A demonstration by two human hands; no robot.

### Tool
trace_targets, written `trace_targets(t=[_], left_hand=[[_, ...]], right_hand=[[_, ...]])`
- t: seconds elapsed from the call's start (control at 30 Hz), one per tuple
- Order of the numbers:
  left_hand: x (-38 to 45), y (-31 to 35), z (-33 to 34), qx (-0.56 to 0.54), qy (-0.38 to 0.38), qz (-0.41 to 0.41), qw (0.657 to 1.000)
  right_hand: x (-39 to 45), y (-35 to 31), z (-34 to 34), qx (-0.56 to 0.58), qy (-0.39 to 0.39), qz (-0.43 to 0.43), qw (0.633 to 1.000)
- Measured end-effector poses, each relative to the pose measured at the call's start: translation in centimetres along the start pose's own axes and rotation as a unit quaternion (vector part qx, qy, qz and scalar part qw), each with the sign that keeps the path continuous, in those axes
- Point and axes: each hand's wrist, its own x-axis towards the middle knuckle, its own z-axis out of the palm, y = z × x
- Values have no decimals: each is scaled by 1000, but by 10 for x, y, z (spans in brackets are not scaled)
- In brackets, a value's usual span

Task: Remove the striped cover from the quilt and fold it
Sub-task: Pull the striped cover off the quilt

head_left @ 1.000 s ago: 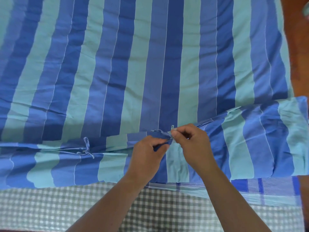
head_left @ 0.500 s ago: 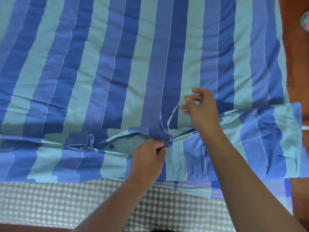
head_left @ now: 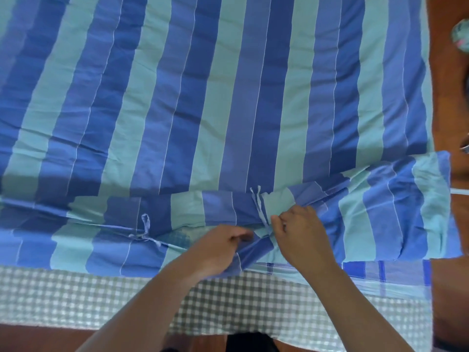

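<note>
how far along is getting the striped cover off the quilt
Early. Done: the tie by the hands lies loose, its ends apart. In hand: the left hand and right hand grip the striped cover at its opening edge. Left: the bow tie further left is knotted, the cover lies spread over the quilt, and no folding has begun.

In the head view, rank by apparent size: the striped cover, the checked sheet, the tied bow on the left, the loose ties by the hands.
1. striped cover
2. checked sheet
3. tied bow and loose ties: look alike, so unranked.
</note>
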Motion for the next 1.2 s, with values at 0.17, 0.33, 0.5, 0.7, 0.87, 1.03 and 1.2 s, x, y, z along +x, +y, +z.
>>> trace_targets(t=[0.17,0.33,0.5,0.7,0.87,1.03,1.2], left_hand=[[16,7,-14,69,-52,46,995],[39,15,-36,-16,-5,13,1000],[64,16,-67,-173,141,12,975],[14,-40,-43,101,15,-2,995],[-75,-93,7,184,55,77,978],[-122,-149,-7,64,214,12,975],[-109,-168,-54,-38,403,-56,913]], right_hand=[[-15,-5,4,152,-91,-46,983],[-39,4,5,303,-172,77,934],[-63,20,14,172,-363,61,914],[-59,6,18,115,-426,21,897],[-38,-33,27,115,-81,127,982],[-6,-106,41,123,2,16,992],[19,-201,75,232,-190,-28,954]])
